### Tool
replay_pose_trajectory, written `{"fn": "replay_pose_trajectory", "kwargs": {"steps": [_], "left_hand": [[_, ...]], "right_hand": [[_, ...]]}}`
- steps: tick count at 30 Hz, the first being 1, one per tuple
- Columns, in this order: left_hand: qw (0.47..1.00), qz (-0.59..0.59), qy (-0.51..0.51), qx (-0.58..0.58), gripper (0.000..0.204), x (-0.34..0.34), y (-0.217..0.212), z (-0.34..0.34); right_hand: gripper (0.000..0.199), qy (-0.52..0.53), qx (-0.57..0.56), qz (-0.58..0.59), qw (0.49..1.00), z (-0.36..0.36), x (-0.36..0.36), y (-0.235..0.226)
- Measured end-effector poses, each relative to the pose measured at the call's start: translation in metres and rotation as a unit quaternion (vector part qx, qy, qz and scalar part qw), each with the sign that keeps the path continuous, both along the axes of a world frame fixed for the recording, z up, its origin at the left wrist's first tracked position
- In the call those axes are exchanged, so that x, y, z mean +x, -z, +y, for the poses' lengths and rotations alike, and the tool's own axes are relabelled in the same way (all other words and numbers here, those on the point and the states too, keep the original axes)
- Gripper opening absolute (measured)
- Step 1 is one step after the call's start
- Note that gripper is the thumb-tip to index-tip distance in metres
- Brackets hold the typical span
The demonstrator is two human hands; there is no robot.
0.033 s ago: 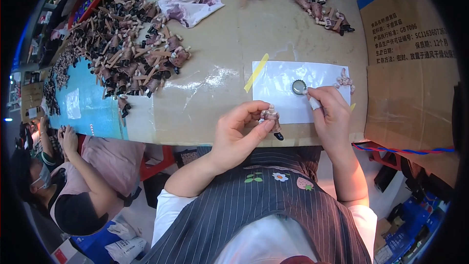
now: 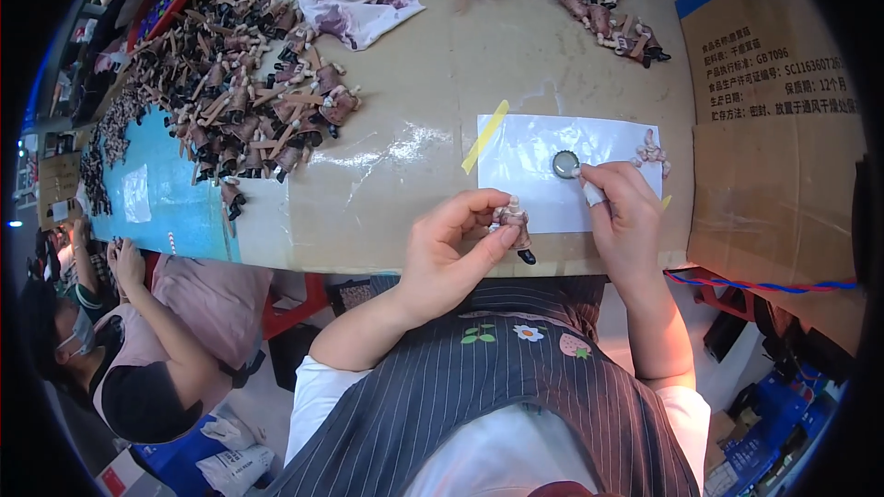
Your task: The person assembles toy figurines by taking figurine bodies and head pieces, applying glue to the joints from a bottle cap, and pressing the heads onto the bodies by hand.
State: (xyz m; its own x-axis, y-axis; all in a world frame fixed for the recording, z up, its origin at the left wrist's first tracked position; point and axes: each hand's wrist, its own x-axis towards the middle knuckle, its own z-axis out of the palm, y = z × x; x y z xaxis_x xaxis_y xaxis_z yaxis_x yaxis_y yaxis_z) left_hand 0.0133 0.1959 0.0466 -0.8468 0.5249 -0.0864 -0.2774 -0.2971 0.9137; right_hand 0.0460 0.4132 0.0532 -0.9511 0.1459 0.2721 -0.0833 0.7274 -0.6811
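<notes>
Head view shows a figurine [image 2: 520, 221] between fingers [image 2: 471, 204] of the left hand [image 2: 438, 253].

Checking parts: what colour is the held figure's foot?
The foot is nearly black; it shows best in the head view.

Red stool [image 2: 296, 315] on pale floor [image 2: 284, 375]

I count one small figure [image 2: 512, 221] in the left hand [image 2: 456, 244] and one tiny pale piece [image 2: 577, 172] in the right hand [image 2: 622, 216]; one bottle cap [image 2: 564, 164]; one white sheet [image 2: 516, 193]; two yellow tape strips [image 2: 485, 136]; one stained cloth [image 2: 359, 5]; three apron patches [image 2: 528, 333]; the figures heaped [image 2: 249, 92] left on the worktop [image 2: 414, 64] defy counting; those clustered at the far right [image 2: 589, 11] overlap too much for a sure number.
</notes>
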Motion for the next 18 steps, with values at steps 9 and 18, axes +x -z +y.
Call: {"fn": "replay_pose_trajectory", "kwargs": {"steps": [9, 18], "left_hand": [[1.0, 0.01, -0.014, -0.023, 0.027, -0.003, 0.0056, -0.0034], [0.999, 0.0, -0.02, -0.031, 0.026, -0.0021, 0.0049, -0.0025]], "right_hand": [[0.029, 0.002, 0.046, -0.021, 0.999, -0.0064, -0.0041, -0.0026], [0.028, -0.003, 0.045, -0.02, 0.999, -0.008, -0.0041, -0.0029]]}}
